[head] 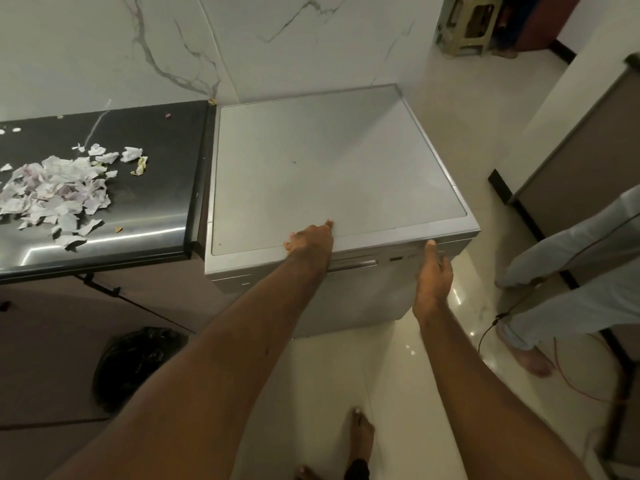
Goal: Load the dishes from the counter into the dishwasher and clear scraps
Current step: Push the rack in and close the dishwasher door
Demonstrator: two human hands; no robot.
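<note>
**Hands braced on a closed dishwasher, scraps waiting**

Left hand [309, 239] lay flat on the front edge of the dishwasher [339, 161] at the centre of the frame. Its fingers were straight and spread, gripping nothing. This looked like a steadying press, meant to keep the machine from shifting while the other hand worked the front.

The right hand [433, 271] was lower, at the upper right corner of the door [367, 296]. Its thumb pointed up against the control strip and its fingers were loosely bent near the door's side edge. Whether they actually clasped that edge could not be told from this angle. The door stood closed, its handle recess [353, 265] untouched between the two hands.

No dishes were visible on the dark worktop [156, 202] at the left of the frame, so loading was likely finished, with the hands closing or starting the machine.

A heap of torn paper scraps [52, 192] still covered the worktop's left part, with a few bits scattered around it, well apart from both hands. That half of the job looked undone.

A black bag [138, 362] sat on the floor at the lower left, below the worktop, a handy place to sweep the scraps down into. Another person's legs [571, 271] stood at the right edge.
</note>
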